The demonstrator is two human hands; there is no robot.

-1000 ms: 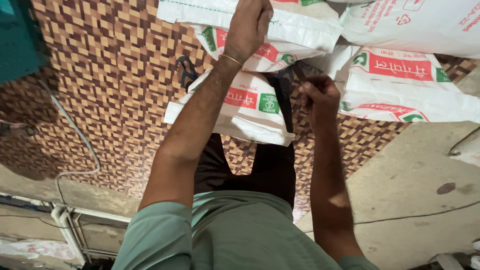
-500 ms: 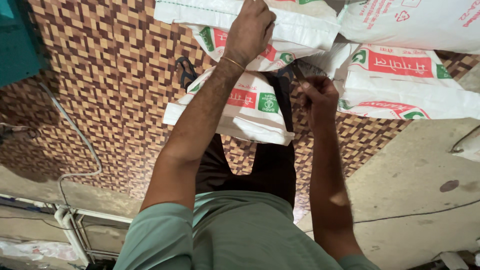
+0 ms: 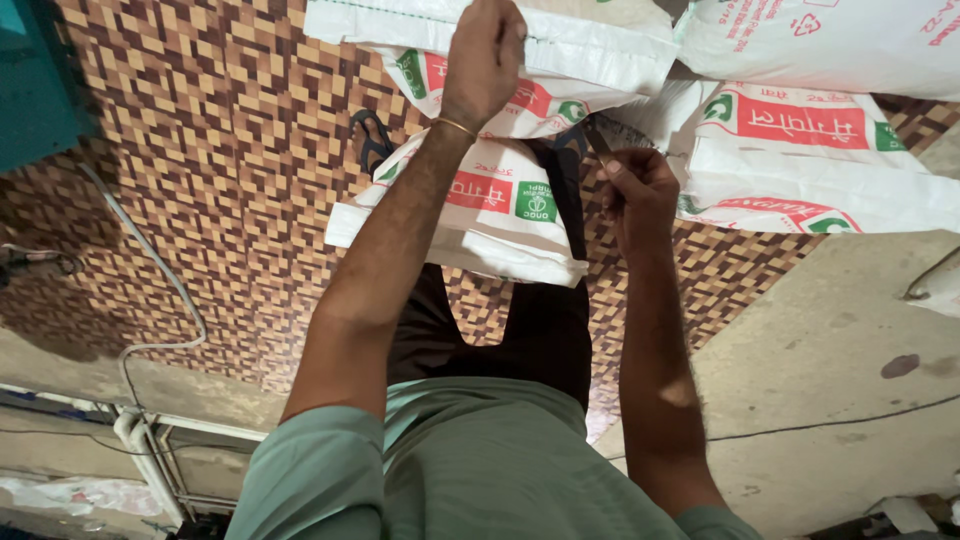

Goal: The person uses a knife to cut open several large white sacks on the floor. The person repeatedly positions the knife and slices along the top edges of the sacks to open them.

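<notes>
Two hands at white sacks, left hand (image 3: 485, 60) gripping top sack (image 3: 560, 45), right hand (image 3: 635, 190) fisted just below

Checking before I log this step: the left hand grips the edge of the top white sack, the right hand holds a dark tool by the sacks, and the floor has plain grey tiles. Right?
Not quite. The head view shows the floor in a brown and cream checkered pattern, not plain grey. The rest stands: the left hand grips the top white sack, and the right hand holds a dark tool by the sacks.

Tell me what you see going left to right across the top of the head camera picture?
Teal thing → patterned floor → left hand gripping a white sack → right hand holding a dark tool → white sack with red panel.
</notes>
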